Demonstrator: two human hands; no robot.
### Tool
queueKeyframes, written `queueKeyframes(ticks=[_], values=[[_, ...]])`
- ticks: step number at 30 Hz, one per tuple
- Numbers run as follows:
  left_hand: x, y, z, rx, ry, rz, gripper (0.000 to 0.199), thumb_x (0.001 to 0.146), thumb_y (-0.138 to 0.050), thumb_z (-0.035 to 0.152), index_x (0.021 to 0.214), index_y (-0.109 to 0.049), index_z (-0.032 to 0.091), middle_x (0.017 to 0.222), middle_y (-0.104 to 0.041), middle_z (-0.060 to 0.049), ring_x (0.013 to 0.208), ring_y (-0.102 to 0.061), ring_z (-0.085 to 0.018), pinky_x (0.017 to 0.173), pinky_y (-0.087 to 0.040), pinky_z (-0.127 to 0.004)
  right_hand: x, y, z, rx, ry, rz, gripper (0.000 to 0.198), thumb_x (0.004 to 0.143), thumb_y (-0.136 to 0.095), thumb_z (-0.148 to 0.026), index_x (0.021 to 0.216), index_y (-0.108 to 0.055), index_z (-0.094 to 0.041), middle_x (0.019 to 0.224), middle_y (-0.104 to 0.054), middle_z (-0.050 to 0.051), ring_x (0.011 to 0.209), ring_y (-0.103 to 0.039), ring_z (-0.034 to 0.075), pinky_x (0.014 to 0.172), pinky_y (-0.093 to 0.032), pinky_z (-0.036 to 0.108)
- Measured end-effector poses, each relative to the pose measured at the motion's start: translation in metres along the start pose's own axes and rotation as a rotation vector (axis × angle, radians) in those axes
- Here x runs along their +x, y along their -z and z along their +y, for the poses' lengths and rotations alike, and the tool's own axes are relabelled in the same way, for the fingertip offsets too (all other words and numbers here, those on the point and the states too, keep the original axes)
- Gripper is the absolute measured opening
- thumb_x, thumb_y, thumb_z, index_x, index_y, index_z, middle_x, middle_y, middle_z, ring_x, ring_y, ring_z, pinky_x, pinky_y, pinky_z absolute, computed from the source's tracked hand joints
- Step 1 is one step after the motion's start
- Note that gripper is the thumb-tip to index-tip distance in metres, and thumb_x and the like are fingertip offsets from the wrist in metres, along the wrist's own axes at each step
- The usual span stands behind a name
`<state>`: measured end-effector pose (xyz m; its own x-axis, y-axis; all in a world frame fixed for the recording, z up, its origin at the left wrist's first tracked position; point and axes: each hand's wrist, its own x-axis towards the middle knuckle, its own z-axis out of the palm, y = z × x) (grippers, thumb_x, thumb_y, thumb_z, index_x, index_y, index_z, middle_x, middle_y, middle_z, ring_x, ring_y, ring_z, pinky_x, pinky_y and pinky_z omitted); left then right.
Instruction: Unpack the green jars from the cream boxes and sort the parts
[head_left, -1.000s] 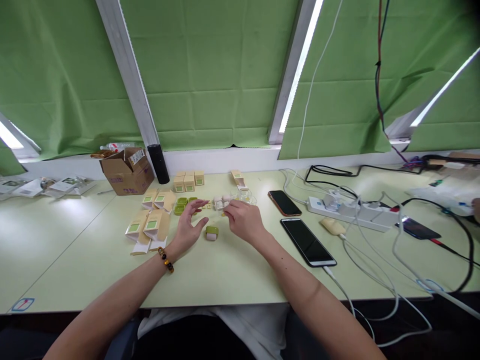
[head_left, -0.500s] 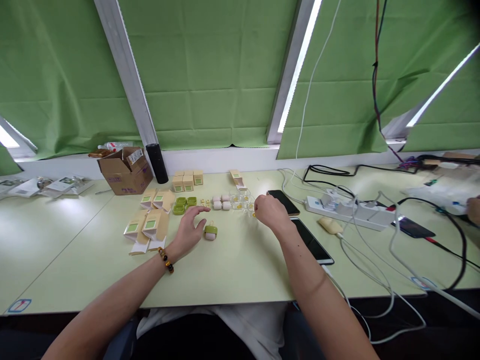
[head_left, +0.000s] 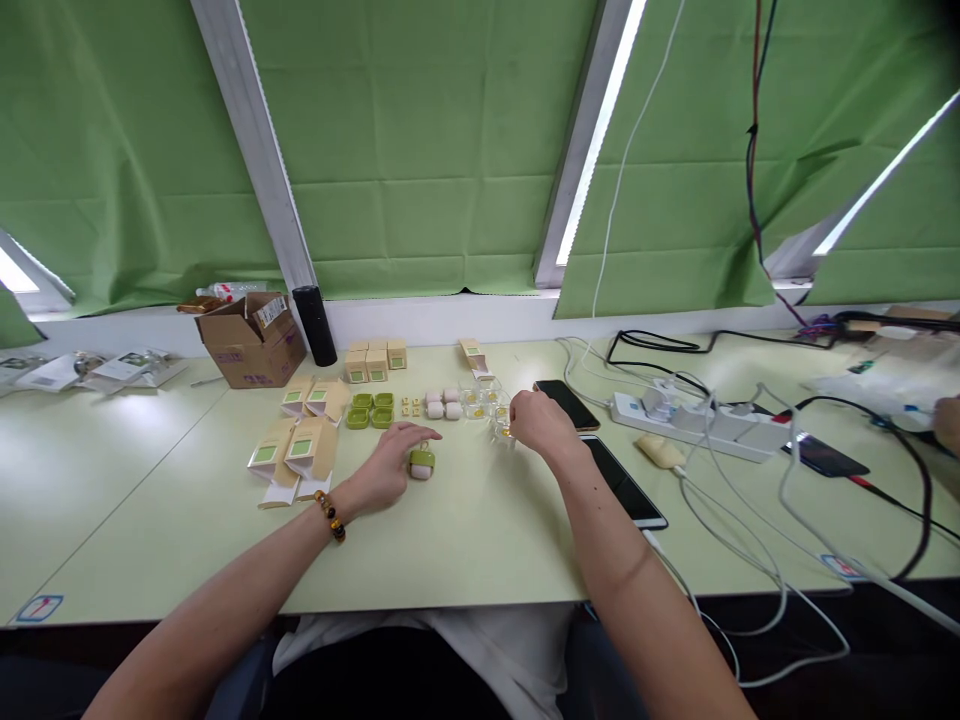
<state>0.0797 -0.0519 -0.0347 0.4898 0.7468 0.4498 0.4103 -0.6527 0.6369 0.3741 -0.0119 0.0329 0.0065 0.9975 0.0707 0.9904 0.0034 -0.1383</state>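
My left hand [head_left: 390, 468] is beside a small green-topped piece with a pale pink lower part and a ring [head_left: 421, 462]. Its fingers reach out just above this piece, apart from one another; whether they touch it I cannot tell. My right hand [head_left: 541, 420] is closed at the clear plastic pieces with yellow inside [head_left: 480, 400], its fingertips on one clear plastic piece [head_left: 502, 432]. Between the hands stand pale pink pieces [head_left: 443, 404], tiny yellow parts [head_left: 411, 406] and open green cases [head_left: 370, 410].
Opened small cartons [head_left: 309, 448] lie left, closed ones [head_left: 375, 360] farther back. A cardboard box [head_left: 251, 345] and black cylinder [head_left: 315, 328] stand behind. To the right are phones [head_left: 622, 480], a power strip [head_left: 705, 425] and loose cables. Another person's hand [head_left: 948, 420] shows at the right edge.
My left hand has shifted slightly right, its fingers now over the green-topped piece. At my right hand, one clear piece has come nearer and shows more below the fingers.
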Motion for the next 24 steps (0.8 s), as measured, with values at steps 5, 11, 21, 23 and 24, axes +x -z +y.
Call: queueKeyframes(ticks=[5,11,21,23,24], values=[[0.000,0.000,0.000,0.062,-0.011,-0.034,0.081,0.064,-0.047,-0.007,0.132,-0.070,0.030,0.131,-0.071,-0.007,0.130,-0.060,-0.033,0.117,-0.043,-0.059,-0.002,0.001,-0.002,-0.006,0.005,-0.004,0.027,0.082,-0.059,-0.002,0.102,-0.075,-0.013,0.097,-0.076,0.019,0.098,-0.076,0.030,0.077,-0.050,0.030],[-0.001,0.003,0.008,0.126,0.118,-0.100,0.075,0.067,-0.044,-0.006,0.130,-0.069,0.026,0.140,-0.067,-0.005,0.136,-0.055,-0.029,0.120,-0.039,-0.052,-0.001,0.000,-0.002,-0.031,0.004,-0.030,0.029,0.084,-0.057,-0.001,0.105,-0.074,-0.013,0.104,-0.076,0.018,0.103,-0.075,0.029,0.079,-0.052,0.029],[0.005,0.011,0.016,0.136,0.173,-0.178,0.064,0.070,-0.052,-0.002,0.124,-0.072,0.025,0.137,-0.068,-0.008,0.129,-0.059,-0.032,0.114,-0.042,-0.051,-0.001,0.000,-0.002,-0.033,0.011,-0.018,0.030,0.085,-0.055,-0.001,0.104,-0.075,-0.014,0.107,-0.076,0.019,0.102,-0.076,0.031,0.079,-0.055,0.031],[0.004,0.012,0.015,0.135,0.175,-0.180,0.061,0.072,-0.055,0.000,0.125,-0.072,0.025,0.136,-0.068,-0.009,0.127,-0.059,-0.033,0.112,-0.043,-0.051,-0.001,0.000,-0.003,-0.034,0.009,-0.015,0.031,0.085,-0.055,-0.001,0.106,-0.075,-0.013,0.107,-0.076,0.020,0.103,-0.076,0.031,0.080,-0.055,0.032],[0.004,0.012,0.014,0.134,0.176,-0.183,0.060,0.072,-0.057,0.002,0.126,-0.071,0.025,0.136,-0.068,-0.009,0.126,-0.059,-0.033,0.112,-0.043,-0.051,-0.001,0.000,-0.003,-0.034,0.006,-0.016,0.031,0.086,-0.055,-0.001,0.107,-0.075,-0.012,0.107,-0.076,0.021,0.103,-0.076,0.031,0.080,-0.055,0.032]])
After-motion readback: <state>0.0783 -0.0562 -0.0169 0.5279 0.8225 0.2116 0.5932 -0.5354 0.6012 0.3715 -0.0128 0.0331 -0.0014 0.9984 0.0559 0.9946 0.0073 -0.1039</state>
